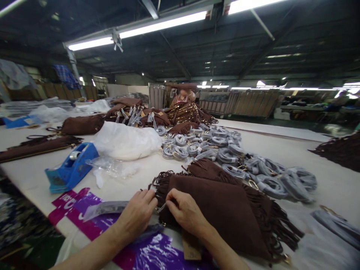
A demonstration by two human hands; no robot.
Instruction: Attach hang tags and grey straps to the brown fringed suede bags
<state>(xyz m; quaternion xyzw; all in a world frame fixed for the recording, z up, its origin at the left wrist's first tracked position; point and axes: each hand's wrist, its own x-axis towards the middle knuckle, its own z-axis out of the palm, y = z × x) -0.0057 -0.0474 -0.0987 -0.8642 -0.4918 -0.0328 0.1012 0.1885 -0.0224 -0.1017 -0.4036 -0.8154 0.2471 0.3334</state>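
A dark brown fringed bag lies flat on the table in front of me. At its left corner my right hand is closed in a pinch, with a thin pale strand showing by its fingertips. My left hand is just left of that corner, fingers curled together; what they hold is hidden. Beneath the left wrist lies a grey plastic-wrapped strap on purple printed plastic. A brown cardboard tag hangs below the bag's near edge, beside my right wrist.
A blue tape dispenser and white plastic bag stand to the left. Several coiled wrapped straps spread behind the bag. Brown bags pile up farther back, where a person is. More fringe lies at right.
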